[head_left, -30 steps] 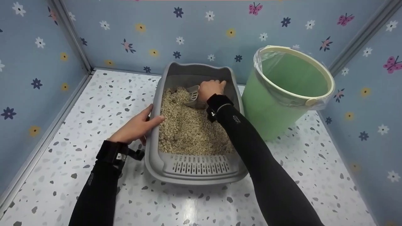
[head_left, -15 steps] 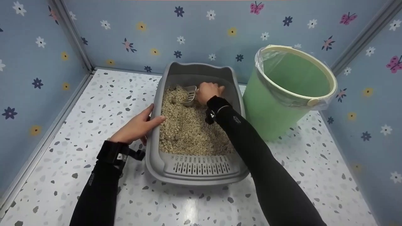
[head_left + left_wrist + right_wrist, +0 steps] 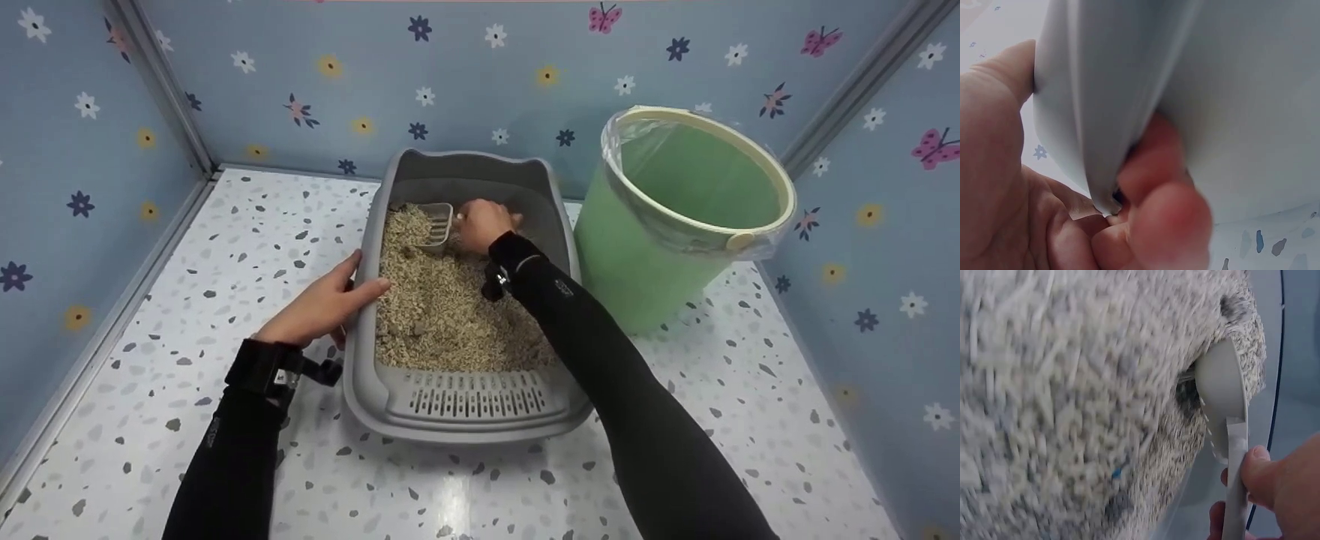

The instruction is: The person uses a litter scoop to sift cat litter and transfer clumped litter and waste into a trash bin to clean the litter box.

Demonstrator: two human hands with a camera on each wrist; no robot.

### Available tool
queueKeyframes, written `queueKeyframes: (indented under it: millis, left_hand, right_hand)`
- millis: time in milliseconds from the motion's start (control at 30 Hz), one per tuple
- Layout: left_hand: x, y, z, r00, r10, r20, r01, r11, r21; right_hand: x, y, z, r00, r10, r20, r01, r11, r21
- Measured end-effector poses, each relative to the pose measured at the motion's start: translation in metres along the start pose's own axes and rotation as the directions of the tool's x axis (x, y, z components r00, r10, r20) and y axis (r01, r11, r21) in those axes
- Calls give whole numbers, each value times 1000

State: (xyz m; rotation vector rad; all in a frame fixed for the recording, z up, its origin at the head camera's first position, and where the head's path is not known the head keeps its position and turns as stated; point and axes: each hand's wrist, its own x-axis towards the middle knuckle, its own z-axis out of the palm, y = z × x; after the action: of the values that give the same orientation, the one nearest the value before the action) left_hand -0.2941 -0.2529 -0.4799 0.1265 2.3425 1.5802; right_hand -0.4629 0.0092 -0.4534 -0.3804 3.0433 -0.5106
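Observation:
A grey litter box [image 3: 465, 431] stands on the floor, holding tan pellet litter [image 3: 450, 322] heaped toward its left side. My right hand [image 3: 484, 225] grips the handle of a slotted litter scoop [image 3: 439, 225] near the back of the box. In the right wrist view the scoop [image 3: 1221, 382] has its edge sunk into the litter, beside dark clumps [image 3: 1188, 394]. My left hand [image 3: 322, 304] holds the box's left rim, thumb over the top. Seen from the left wrist, its fingers [image 3: 1154, 160] curl under the rim [image 3: 1112, 84].
Right of the box stands a green bin [image 3: 637, 247] lined with a clear plastic bag [image 3: 615, 139]. Flower-patterned panels [image 3: 480, 82] close in the back and both sides. The speckled floor [image 3: 210, 285] stretches around the box.
My right hand has moved the scoop left through the litter at the back of the box, and the scoop's slots now face up more. My left hand stays on the rim.

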Motion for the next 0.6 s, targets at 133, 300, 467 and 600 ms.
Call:
queueKeyframes:
  millis: [133, 300, 467, 600]
  left_hand:
    - [-2, -1, -1, 1000, -12, -9, 12, 1000, 7]
    - [-4, -1, -1, 1000, -7, -9, 7, 1000, 1]
    - [-4, 1, 0, 1000, 2, 0, -2, 1000, -6]
    - [-3, 3, 0, 1000, -7, 1, 7, 1000, 2]
  right_hand:
    - [-5, -7, 0, 1000, 2, -16, -1, 1000, 22]
    - [-10, -6, -1, 998, -13, 62, 12, 1000, 23]
    - [-10, -3, -3, 993, -20, 120, 13, 999, 52]
    - [7, 9, 5, 993, -27, 119, 14, 994, 106]
